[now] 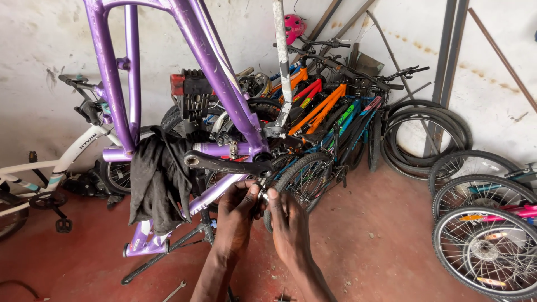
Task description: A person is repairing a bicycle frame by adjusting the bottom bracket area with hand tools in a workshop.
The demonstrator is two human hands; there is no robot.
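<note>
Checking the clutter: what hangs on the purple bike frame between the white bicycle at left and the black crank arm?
A dark crumpled cloth, draped over the frame's tube, in the head view.

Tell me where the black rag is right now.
In the head view the black rag hangs on the left, draped over the lower tube of the purple bike frame, just left of the black crank arm and above the left hand.

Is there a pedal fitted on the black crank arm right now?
No. The black crank arm ends in a bare round hole at its tip, with no pedal attached.
</note>
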